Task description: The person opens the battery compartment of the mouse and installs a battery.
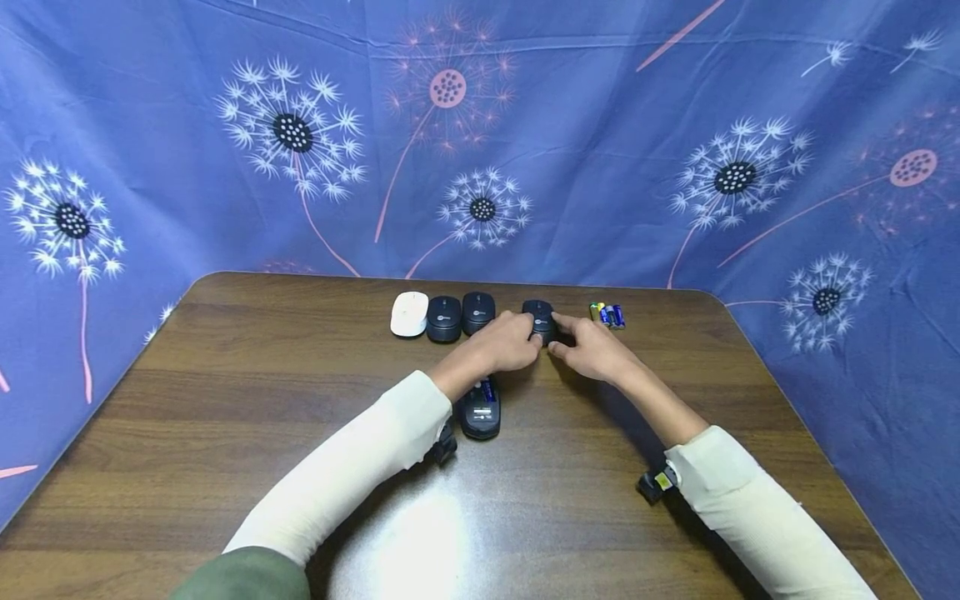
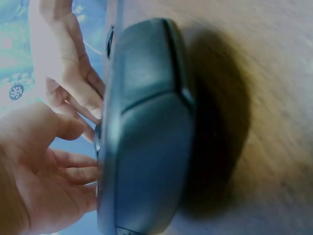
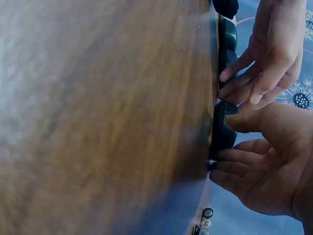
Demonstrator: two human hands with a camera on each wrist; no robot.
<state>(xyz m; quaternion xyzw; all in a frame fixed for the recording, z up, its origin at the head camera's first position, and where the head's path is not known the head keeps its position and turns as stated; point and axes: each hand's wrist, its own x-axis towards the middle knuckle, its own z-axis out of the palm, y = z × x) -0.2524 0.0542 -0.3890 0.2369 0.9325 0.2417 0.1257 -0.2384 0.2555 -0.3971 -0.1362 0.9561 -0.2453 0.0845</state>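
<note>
The black mouse (image 1: 538,312), pinched by the right hand (image 1: 592,347), is best steadied evenly. The left hand's (image 1: 505,342) grip cannot be told.

Arms, two. Left arm (image 1: 360,467): reaches from near left toward far right. Right arm (image 1: 772,517): reaches from near right toward far left. Both wear pale sleeves (image 1: 408,417). Left hand (image 1: 506,342): fingers loosely bent. Right hand (image 1: 594,350): thumb (image 3: 247,121) and fingers (image 3: 239,159) parted, pinching. Hands lie just beside each other, far side.

Mice (image 1: 444,317) and batteries (image 1: 609,316) on table (image 1: 300,367)
</note>
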